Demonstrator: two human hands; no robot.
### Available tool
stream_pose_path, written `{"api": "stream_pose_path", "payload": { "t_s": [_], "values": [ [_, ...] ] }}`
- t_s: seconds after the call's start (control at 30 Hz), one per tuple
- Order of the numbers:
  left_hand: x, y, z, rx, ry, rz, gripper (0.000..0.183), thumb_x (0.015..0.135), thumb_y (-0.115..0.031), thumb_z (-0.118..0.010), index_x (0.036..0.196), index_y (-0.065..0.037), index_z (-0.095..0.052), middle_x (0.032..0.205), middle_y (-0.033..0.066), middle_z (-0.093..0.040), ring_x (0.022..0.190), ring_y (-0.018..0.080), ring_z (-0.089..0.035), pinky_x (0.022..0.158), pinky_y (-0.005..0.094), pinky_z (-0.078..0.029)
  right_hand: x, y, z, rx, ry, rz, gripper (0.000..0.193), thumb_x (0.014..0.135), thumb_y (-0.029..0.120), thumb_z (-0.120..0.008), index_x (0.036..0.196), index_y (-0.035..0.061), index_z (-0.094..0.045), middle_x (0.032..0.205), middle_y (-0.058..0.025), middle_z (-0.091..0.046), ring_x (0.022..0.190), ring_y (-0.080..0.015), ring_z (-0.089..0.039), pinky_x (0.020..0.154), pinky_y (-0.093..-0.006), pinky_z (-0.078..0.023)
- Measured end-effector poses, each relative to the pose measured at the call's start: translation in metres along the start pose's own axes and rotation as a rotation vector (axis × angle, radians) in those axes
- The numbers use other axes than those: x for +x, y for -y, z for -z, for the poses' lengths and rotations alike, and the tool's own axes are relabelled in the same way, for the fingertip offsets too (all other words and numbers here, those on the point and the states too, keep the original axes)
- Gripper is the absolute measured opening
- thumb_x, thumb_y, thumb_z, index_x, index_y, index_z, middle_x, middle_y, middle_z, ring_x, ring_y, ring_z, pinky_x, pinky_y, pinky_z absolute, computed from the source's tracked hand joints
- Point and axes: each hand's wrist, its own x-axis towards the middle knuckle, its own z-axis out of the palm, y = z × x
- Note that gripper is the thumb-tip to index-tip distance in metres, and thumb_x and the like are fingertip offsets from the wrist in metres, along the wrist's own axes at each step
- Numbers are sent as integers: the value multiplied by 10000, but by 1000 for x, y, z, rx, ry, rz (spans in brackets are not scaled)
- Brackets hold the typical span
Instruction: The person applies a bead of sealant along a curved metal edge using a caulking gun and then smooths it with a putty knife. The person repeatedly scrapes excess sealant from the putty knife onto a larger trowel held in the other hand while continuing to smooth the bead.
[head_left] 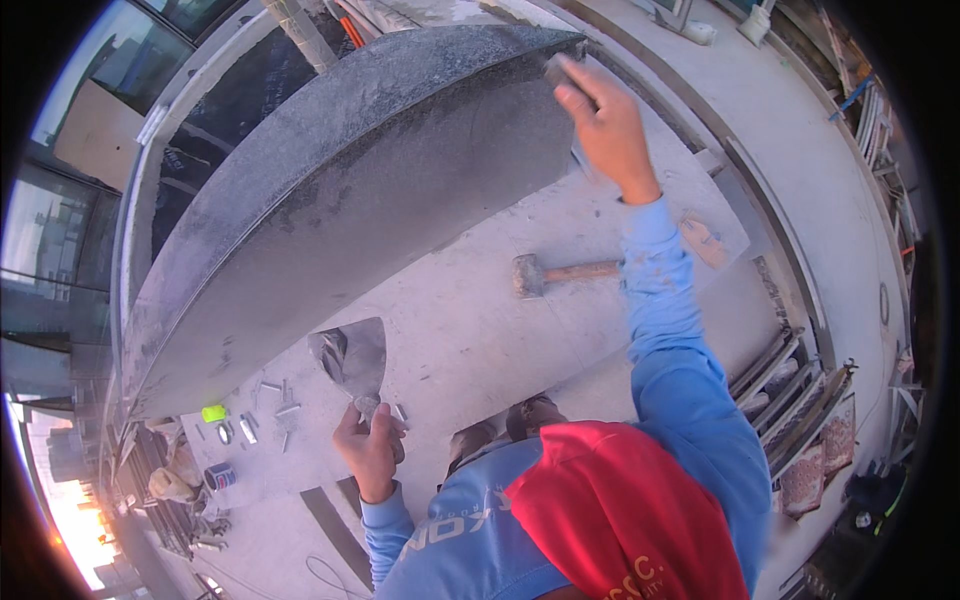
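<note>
My left hand [368, 452] grips the handle of a wide-bladed putty knife [368, 365] with dark paste on its blade. The blade is over the pale worktop [470, 335], beside the near side of a long dark grey panel [400, 160] with a curved top edge. Up at the far right end of that panel is my right hand [615, 135], its fingers closed on a small dark flat piece [562, 72]. Motion blurs this piece, so its kind is unclear; it is at or very near the panel's edge.
A mallet [530, 277] lies on the worktop near my right forearm. Several metal anchor bolts [287, 410], a yellow-green item [214, 412] and a blue can [219, 476] are at the left. Metal frames [800, 390] stand at the right, windows [60, 220] at the far left.
</note>
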Motion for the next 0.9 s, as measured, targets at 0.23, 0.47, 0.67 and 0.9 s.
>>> {"api": "stream_pose_path", "payload": {
  "t_s": [0.23, 0.47, 0.67, 0.9],
  "values": [
    [18, 38, 46, -22, 9, -9, 179, 962, -119, -689, 1046, 38, -685, 661, 70, -664, 551, 115, -605, 531, 247, -453, 59, 41, 46, -635, 196, -91, 390, 967, 356, -674, 1219, 67, -741, 1151, -206, -739, 1085, -397, -696, 919, -428, -540],
    [42, 81, 102, -102, 56, 10, 133, 958, -108, -702, 1000, 14, -669, 658, 47, -650, 550, 91, -574, 531, 238, -433, 132, 94, 27, -1319, 606, -126, 359, 958, 315, -633, 1193, 63, -736, 1092, -167, -757, 971, -336, -734, 847, -451, -568],
    [61, 106, 129, -119, 73, 12, 122, 954, -89, -713, 984, 8, -645, 681, 20, -634, 584, 75, -573, 557, 233, -433, 172, 100, 6, -1460, 650, -111, 276, 867, 211, -637, 996, 12, -779, 1087, -235, -742, 1053, -397, -720, 881, -500, -578],
    [62, 105, 131, -85, 86, 76, 116, 968, -83, -692, 988, 23, -648, 696, 32, -632, 600, 72, -566, 569, 240, -416, 169, 76, -8, -1448, 705, -173, 294, 888, 213, -628, 1052, 12, -767, 1142, -236, -732, 1087, -392, -711, 905, -496, -575]
  ]
}}
